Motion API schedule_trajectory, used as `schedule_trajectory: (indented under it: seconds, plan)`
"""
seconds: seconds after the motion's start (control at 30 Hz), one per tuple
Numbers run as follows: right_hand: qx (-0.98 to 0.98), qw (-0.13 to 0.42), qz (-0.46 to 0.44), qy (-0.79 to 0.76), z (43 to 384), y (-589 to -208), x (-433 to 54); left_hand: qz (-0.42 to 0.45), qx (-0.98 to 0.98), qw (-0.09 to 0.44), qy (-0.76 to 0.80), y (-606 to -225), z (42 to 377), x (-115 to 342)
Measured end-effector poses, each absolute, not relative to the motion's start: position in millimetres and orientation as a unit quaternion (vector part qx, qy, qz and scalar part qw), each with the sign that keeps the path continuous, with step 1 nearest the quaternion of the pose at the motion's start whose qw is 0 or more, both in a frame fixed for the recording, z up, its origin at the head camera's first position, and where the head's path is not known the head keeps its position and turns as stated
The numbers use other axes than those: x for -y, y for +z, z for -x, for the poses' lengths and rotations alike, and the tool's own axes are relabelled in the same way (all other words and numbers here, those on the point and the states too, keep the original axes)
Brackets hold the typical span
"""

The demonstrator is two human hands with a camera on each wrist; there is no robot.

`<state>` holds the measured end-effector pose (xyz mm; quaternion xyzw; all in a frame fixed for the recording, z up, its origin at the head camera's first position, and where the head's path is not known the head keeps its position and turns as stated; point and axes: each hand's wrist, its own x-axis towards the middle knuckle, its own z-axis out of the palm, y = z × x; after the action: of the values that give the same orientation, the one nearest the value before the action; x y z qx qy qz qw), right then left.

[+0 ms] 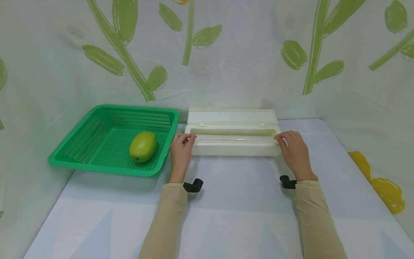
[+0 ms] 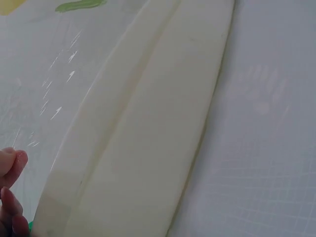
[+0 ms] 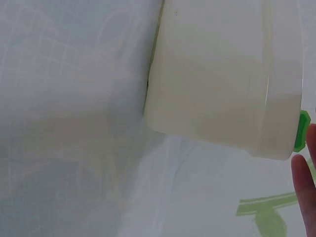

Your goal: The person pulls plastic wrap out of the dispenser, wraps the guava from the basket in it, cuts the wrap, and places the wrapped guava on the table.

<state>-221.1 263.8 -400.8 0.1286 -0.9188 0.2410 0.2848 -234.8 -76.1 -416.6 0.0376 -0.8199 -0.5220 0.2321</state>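
A white plastic wrap dispenser box (image 1: 236, 150) lies lengthwise before me, its lid (image 1: 232, 116) tipped back. Clear plastic wrap (image 1: 239, 138) stretches along the opening; in the left wrist view the wrap (image 2: 58, 98) shows bright glints beside my fingertips (image 2: 14, 165). At the box's left end, my left hand (image 1: 181, 153) pinches the wrap's edge between thumb and forefinger. My right hand (image 1: 295, 153) pinches at the right corner of the wrap. In the right wrist view a small green part (image 3: 302, 131) sits at the box's end near my fingers (image 3: 303, 182); their tips are partly cut off.
To the left stands a green plastic basket (image 1: 103, 166), holding a yellow-green oval fruit (image 1: 143, 146). A pale patterned cloth covers the table (image 1: 236, 190). Behind the box rises a white curtain (image 1: 239, 72) printed with green leaves.
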Motion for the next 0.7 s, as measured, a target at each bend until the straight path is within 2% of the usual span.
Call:
schedule_trajectory:
  seconds: [0.47, 0.7]
  plan:
    - [0.900, 0.322, -0.160, 0.247, 219.6, -398.1, -268.2, -0.014, 0.789, 0.241, -0.565, -416.6, 231.9, 79.2]
    - [0.895, 0.316, -0.172, 0.263, 218.5, -394.9, -272.0, -0.006, 0.773, 0.235, -0.589, -418.4, 231.1, 80.2]
